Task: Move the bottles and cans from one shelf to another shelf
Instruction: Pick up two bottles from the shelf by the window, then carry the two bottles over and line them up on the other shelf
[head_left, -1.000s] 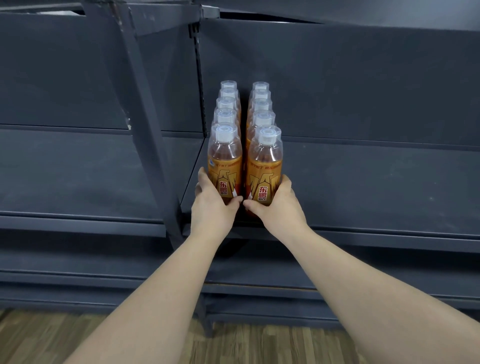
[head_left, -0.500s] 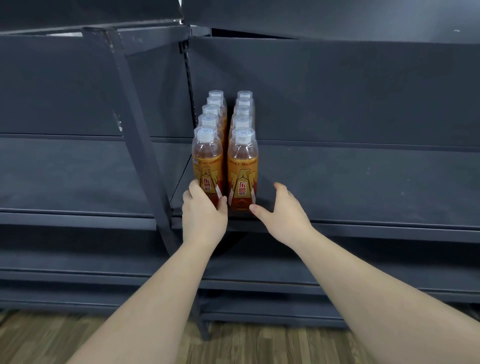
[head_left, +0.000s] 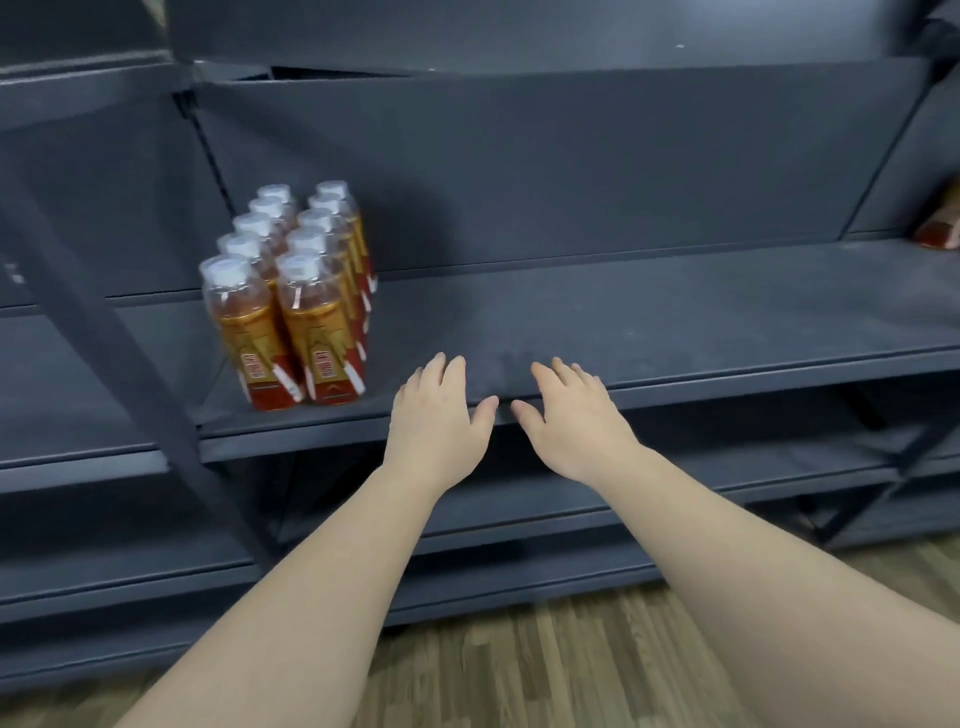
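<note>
Amber white-capped bottles (head_left: 311, 322) (two rows) stand upright; left hand (head_left: 436, 418) and right hand (head_left: 574, 418) spread, empty.

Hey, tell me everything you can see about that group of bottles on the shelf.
The bottles are ten clear plastic ones in two rows of five running front to back, packed close together. Each holds an amber drink and has a pale cap and an orange-gold label with a red band at the bottom. The print is too blurred to read. They stand upright at the left end of a dark grey shelf, near its front edge. The left hand and the right hand lie to their right, touching none of them.
</note>
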